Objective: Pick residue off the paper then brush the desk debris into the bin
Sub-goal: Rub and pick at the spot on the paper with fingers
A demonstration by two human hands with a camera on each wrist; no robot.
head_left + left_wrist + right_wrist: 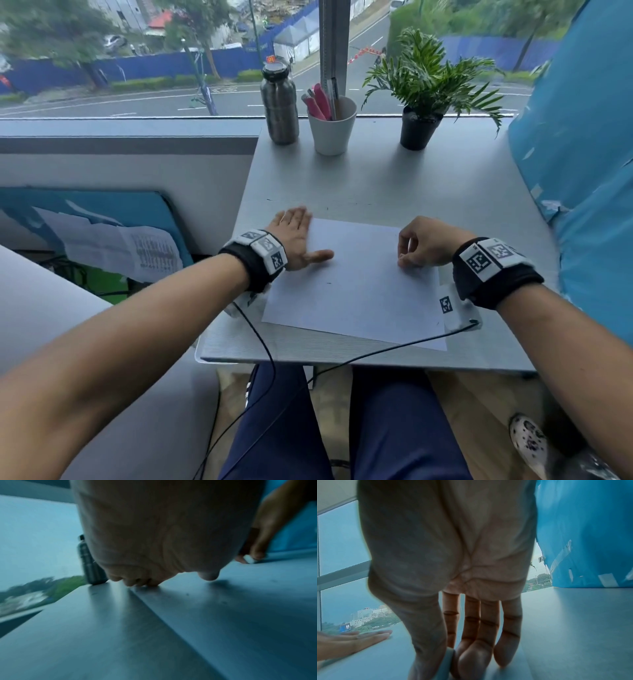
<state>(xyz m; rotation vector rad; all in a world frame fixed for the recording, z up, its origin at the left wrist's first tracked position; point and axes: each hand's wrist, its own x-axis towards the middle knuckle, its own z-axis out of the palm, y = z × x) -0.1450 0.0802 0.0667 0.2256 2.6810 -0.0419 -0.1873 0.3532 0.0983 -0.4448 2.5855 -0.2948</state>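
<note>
A white sheet of paper (359,291) lies on the grey desk (394,178). My left hand (296,236) lies flat on the sheet's far left corner with straight fingers, and its palm (163,534) fills the left wrist view. My right hand (416,246) is curled over the paper's right side. It pinches a small white block (249,559) between thumb and fingers, its edge touching the sheet; the same white block (446,662) shows in the right wrist view. A tiny dark speck (329,283) sits mid-sheet, and a few specks (270,199) dot the desk beyond the paper.
A steel bottle (279,106), a white cup of pens (332,126) and a potted plant (421,96) stand along the far edge by the window. A blue sheet (582,171) hangs at the right. Wrist cables (263,342) trail over the near edge.
</note>
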